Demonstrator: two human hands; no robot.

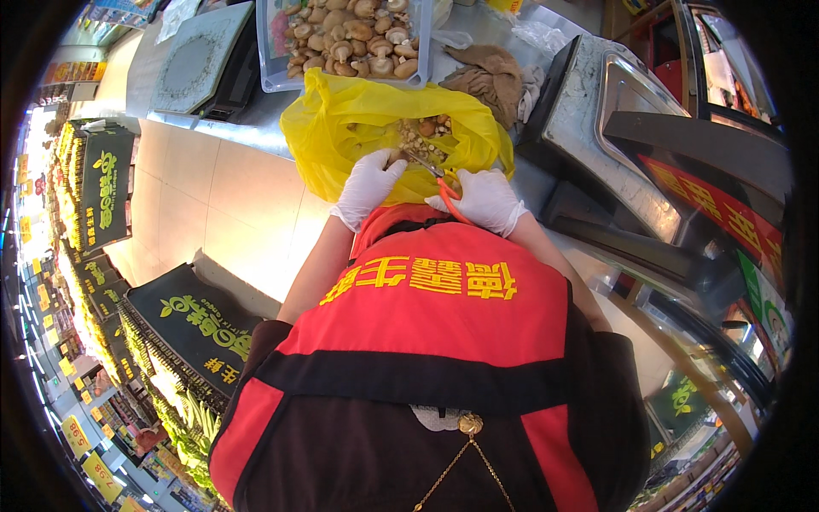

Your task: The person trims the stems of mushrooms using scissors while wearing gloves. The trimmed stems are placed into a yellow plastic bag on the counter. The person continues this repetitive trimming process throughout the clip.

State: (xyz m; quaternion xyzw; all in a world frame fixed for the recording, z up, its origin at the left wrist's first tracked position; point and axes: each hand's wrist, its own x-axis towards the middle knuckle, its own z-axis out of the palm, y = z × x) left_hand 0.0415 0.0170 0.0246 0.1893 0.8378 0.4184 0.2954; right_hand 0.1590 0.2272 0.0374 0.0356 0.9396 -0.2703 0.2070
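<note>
My gloved right hand [487, 200] grips a pair of scissors [446, 188] by the orange handles. Their metal blades point up and left over a yellow plastic bag [333, 109], which gapes wide at the counter's edge. In my gloved left hand [373, 187], a small brownish mushroom [398, 157] is pinched close to the blade tips; the fingers partly cover it. Inside the bag lie cut stem pieces [419, 136] and a few brown mushroom bits. Just beyond the bag, a clear plastic crate [272, 80] holds many shiitake mushrooms [358, 31].
A flat-topped scale [198, 64] stands left on the metal counter [256, 137]. To the right are a brown cloth [489, 73], crumpled clear plastic [540, 35] and another scale with a metal tray [640, 89]. Vegetable shelves [185, 409] line the left side beyond the tiled floor [224, 192].
</note>
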